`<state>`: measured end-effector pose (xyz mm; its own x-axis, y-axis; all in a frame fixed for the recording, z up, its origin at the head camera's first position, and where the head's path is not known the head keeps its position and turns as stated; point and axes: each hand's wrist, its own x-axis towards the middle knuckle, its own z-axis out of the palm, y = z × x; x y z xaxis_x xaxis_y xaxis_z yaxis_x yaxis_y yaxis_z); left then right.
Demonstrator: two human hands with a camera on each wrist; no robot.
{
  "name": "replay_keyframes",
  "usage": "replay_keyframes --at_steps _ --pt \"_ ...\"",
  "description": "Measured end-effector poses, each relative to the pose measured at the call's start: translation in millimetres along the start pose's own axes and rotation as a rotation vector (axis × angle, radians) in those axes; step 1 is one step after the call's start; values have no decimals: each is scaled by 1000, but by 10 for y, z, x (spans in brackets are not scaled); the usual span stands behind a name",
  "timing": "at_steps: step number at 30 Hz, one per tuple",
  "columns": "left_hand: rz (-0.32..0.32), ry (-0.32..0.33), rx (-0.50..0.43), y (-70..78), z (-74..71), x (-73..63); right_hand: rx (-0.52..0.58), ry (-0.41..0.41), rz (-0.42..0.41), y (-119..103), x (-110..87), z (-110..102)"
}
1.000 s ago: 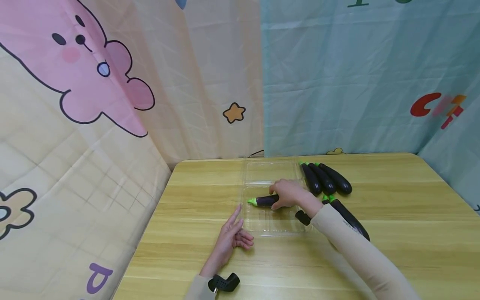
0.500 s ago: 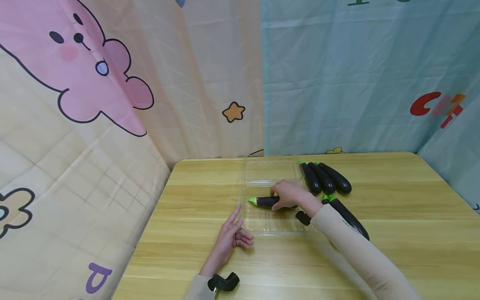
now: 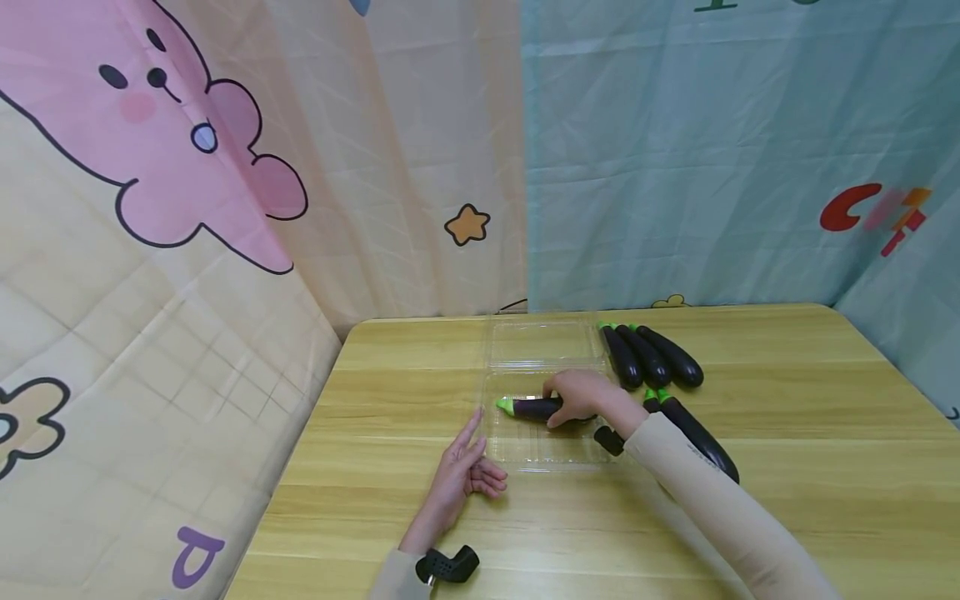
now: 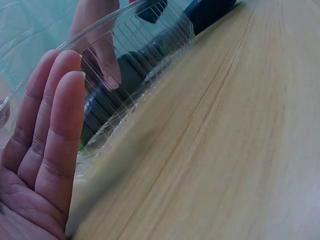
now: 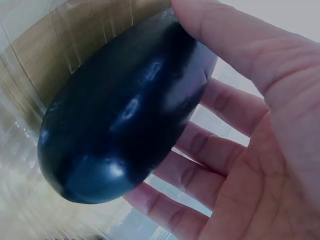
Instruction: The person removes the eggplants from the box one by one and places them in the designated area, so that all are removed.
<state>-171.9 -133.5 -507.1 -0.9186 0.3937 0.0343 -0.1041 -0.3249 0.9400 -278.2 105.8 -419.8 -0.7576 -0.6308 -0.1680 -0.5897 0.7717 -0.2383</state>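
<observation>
A dark purple eggplant (image 3: 528, 408) with a green stem lies crosswise in the clear plastic box (image 3: 513, 458), stem to the left. My right hand (image 3: 581, 396) grips its thicker end from above. In the right wrist view the thumb and fingers stand on either side of the glossy eggplant (image 5: 120, 115). At the box's left edge is my left hand (image 3: 459, 479), index finger extended along it. The left wrist view has these straight fingers (image 4: 65, 125) beside the ribbed box wall (image 4: 172, 30); whether they touch it I cannot tell.
Three eggplants (image 3: 648, 362) lie side by side at the back right. Two more eggplants (image 3: 701, 437) are nearer, one mostly hidden by the right forearm. The box's open lid (image 3: 543, 337) lies toward the back edge of the wooden table (image 3: 360, 467). Printed curtains (image 3: 675, 167) hang behind.
My right hand and the eggplant have shifted slightly nearer to me inside the box. The left hand has stayed in place.
</observation>
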Motion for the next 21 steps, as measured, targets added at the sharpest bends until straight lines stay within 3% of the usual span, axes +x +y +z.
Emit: replay_keyframes --at_steps 21 --pt "-6 17 6 1 17 -5 82 -16 -6 24 -37 10"
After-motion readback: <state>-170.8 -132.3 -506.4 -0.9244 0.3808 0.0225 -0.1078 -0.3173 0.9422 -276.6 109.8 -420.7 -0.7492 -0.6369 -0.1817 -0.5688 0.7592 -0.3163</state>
